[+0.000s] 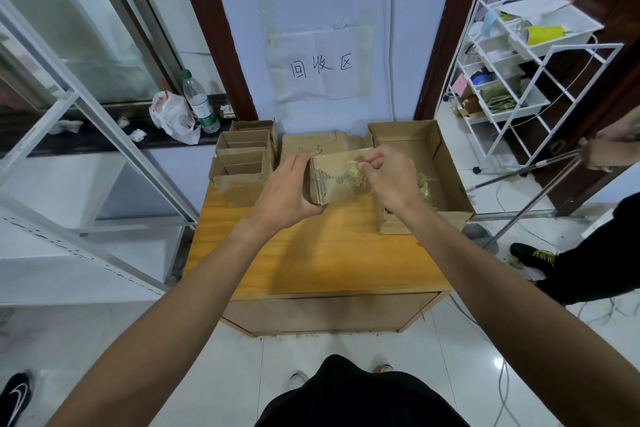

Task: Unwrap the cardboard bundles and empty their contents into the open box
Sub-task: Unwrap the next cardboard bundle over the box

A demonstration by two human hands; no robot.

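Note:
A flat cardboard bundle [337,175] is held above the back of the small wooden table [322,253]. My left hand [285,189] grips its left end from below and behind. At the bundle's right end, my right hand [389,177] pinches a yellowish band or tape [356,174] that is partly pulled away from the cardboard. Just to the right stands the open box [450,184], with yellowish scraps [425,184] lying inside it. A stack of further cardboard bundles [242,163] sits at the table's back left.
A flat cardboard sheet [311,144] lies behind the bundle against the wall. A plastic bottle [201,102] and a crumpled bag [171,116] rest on the dark ledge at left. A white wire rack [512,80] stands at right. Another person [595,270] stands there holding a pole [519,173].

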